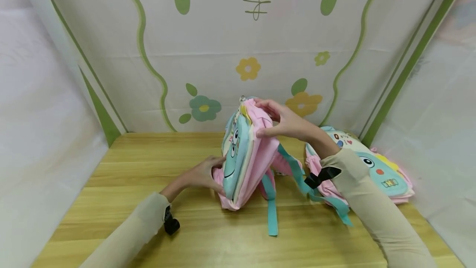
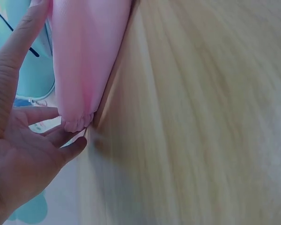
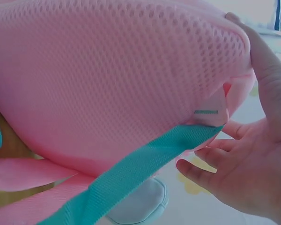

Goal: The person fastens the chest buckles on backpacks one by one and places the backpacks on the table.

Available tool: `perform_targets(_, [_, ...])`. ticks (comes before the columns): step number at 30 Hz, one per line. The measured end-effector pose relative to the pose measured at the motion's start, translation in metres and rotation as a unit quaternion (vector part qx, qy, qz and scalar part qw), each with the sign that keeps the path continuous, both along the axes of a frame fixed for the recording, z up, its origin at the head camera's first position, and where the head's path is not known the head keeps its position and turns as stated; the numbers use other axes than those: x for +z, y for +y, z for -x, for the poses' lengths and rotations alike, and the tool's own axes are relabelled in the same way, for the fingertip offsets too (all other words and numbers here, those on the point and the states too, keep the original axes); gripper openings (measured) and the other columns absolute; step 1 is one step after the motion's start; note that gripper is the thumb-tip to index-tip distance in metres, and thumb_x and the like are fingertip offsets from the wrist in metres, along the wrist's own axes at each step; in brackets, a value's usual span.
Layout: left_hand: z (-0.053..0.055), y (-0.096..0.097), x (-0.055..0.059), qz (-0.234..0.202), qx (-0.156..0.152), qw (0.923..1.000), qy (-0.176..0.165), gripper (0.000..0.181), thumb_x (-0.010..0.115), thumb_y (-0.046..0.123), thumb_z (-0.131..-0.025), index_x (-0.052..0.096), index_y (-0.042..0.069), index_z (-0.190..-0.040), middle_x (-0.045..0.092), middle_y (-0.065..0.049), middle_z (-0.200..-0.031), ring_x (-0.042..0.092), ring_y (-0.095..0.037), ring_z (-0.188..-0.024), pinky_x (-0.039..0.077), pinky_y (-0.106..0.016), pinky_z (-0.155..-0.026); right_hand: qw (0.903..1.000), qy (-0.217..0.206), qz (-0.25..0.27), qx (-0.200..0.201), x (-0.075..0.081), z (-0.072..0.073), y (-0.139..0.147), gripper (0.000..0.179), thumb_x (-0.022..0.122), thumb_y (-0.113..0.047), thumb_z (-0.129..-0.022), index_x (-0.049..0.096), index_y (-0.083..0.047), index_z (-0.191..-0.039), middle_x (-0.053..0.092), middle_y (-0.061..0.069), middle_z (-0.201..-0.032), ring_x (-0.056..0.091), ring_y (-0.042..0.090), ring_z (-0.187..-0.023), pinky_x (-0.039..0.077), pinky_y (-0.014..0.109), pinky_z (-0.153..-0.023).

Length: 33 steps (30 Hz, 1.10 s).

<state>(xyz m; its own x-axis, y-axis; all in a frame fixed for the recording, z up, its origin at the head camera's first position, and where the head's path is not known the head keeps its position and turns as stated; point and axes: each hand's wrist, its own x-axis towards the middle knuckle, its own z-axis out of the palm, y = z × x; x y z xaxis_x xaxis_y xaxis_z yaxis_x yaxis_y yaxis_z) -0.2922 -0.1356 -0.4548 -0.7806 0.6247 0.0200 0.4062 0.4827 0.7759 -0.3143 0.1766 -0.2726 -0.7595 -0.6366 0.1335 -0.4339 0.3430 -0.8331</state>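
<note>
A pink and teal children's backpack (image 1: 238, 164) with a cartoon face stands tilted on the wooden table, its front turned left. At its lower left side, my left hand (image 1: 202, 175) holds the pink side pocket (image 2: 86, 61), fingers at the gathered edge and thumb along the front. My right hand (image 1: 286, 121) grips the upper right side, thumb on the pink fabric and fingers over the far edge. The pink mesh back panel (image 3: 117, 70) faces the right wrist camera. A teal webbing strap (image 3: 140, 164) runs from the corner by my right fingers.
A second, similar backpack (image 1: 388, 177) lies face up on the right of the table (image 1: 148, 152), partly behind my right forearm. Loose teal strap ends (image 1: 272, 218) trail on the wood. A white floral cloth (image 1: 223, 32) hangs behind, with pale cloth sides.
</note>
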Motion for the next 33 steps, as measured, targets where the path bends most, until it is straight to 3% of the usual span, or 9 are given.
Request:
perform_targets(5, [-0.003,0.001,0.0,-0.04,0.005,0.9992,0.008,0.119,0.098,0.029,-0.066,0.029,0.007,-0.16,0.041,-0.021,-0.149,0.049,-0.036,-0.136,0.043,-0.052,-0.113,0.9995,0.019,-0.02,-0.013,0.008,0.001,-0.012,0.072,0.084,-0.023,-0.084,0.047,-0.011,-0.145,0.045,0.001,-0.158,0.048,0.021,-0.14,0.04,0.047,-0.116])
perform_targets(9, [-0.007,-0.002,0.004,-0.024,0.021,0.9991,0.027,0.118,0.098,0.036,-0.065,0.032,0.012,-0.16,0.037,-0.018,-0.155,0.047,-0.04,-0.139,0.042,-0.057,-0.112,0.9985,0.043,-0.029,-0.018,0.01,0.0,-0.02,0.07,0.086,-0.027,-0.082,0.051,-0.009,-0.141,0.046,0.003,-0.157,0.046,0.023,-0.142,0.039,0.049,-0.117])
perform_targets(13, [-0.011,-0.005,0.012,0.029,0.037,0.995,0.088,0.116,0.095,0.05,-0.063,0.036,0.02,-0.158,0.039,-0.012,-0.156,0.044,-0.037,-0.141,0.042,-0.061,-0.111,0.9959,0.078,-0.038,-0.024,0.012,-0.002,-0.027,0.07,0.087,-0.028,-0.081,0.053,-0.009,-0.138,0.053,0.007,-0.148,0.05,0.024,-0.138,0.039,0.047,-0.118])
perform_targets(16, [-0.012,-0.007,0.016,0.061,0.037,0.9869,0.145,0.115,0.093,0.054,-0.062,0.038,0.019,-0.157,0.042,-0.01,-0.155,0.046,-0.035,-0.141,0.044,-0.058,-0.11,0.9931,0.104,-0.047,-0.027,0.013,-0.005,-0.034,0.068,0.086,-0.027,-0.081,0.053,-0.007,-0.137,0.055,0.008,-0.142,0.052,0.025,-0.133,0.04,0.046,-0.116])
perform_targets(19, [-0.012,-0.007,0.02,0.067,0.031,0.9823,0.172,0.115,0.093,0.053,-0.062,0.039,0.016,-0.157,0.044,-0.009,-0.157,0.045,-0.035,-0.143,0.042,-0.058,-0.112,0.99,0.127,-0.056,-0.026,0.014,-0.007,-0.042,0.067,0.086,-0.026,-0.081,0.053,-0.007,-0.136,0.057,0.008,-0.136,0.053,0.025,-0.128,0.042,0.045,-0.114])
perform_targets(21, [-0.012,-0.007,0.02,0.059,0.026,0.985,0.16,0.115,0.093,0.051,-0.063,0.038,0.016,-0.158,0.045,-0.008,-0.157,0.046,-0.034,-0.142,0.042,-0.058,-0.112,0.9885,0.139,-0.057,-0.02,0.014,-0.008,-0.048,0.066,0.086,-0.026,-0.081,0.054,-0.006,-0.135,0.058,0.008,-0.133,0.054,0.025,-0.126,0.044,0.044,-0.112])
perform_targets(27, [-0.006,-0.002,0.011,0.0,0.008,0.9966,0.081,0.117,0.096,0.041,-0.065,0.029,0.026,-0.16,0.051,0.0,-0.151,0.05,-0.024,-0.138,0.04,-0.052,-0.115,0.9875,0.148,-0.051,-0.013,0.016,-0.007,-0.061,0.062,0.088,-0.028,-0.079,0.059,-0.009,-0.13,0.061,0.004,-0.128,0.056,0.021,-0.119,0.047,0.042,-0.107])
perform_targets(33, [0.0,0.001,0.005,-0.038,-0.009,0.9967,0.071,0.109,0.096,0.032,-0.067,0.034,0.018,-0.156,0.05,-0.002,-0.151,0.046,-0.023,-0.143,0.035,-0.05,-0.12,0.9873,0.147,-0.054,-0.025,0.019,-0.006,-0.074,0.06,0.089,-0.035,-0.077,0.064,-0.015,-0.127,0.061,0.0,-0.126,0.055,0.018,-0.112,0.053,0.042,-0.094])
